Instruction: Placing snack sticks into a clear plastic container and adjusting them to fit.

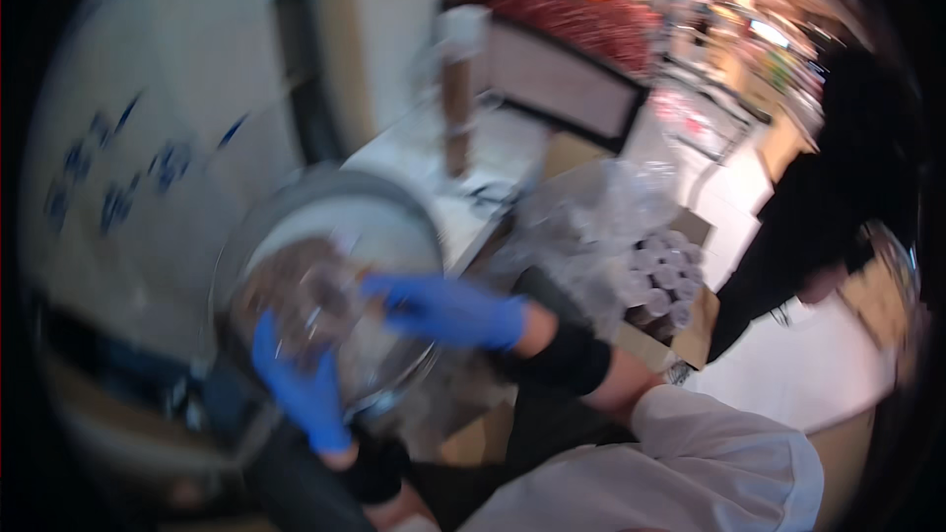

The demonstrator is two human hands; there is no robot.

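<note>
A large round metal basin (417,218) stands before me, with a brown mass (277,281) of blurred contents in its left part. My left hand (303,384), in a blue glove, is at the basin's near side, its thumb and fingers spread around what looks like a clear plastic container (325,295). Blur hides whether the fingers touch it. My right hand (451,310), also blue-gloved, reaches over the basin from the right. A small orange-brown thing shows at its fingertips, too blurred to name.
Right of the basin, a cardboard box (698,329) holds several stacks of clear plastic cups (665,273) beside a clear plastic bag (584,214). A person in dark clothing (798,199) is at the far right. A whitish panel with blue marks (162,89) rises at left.
</note>
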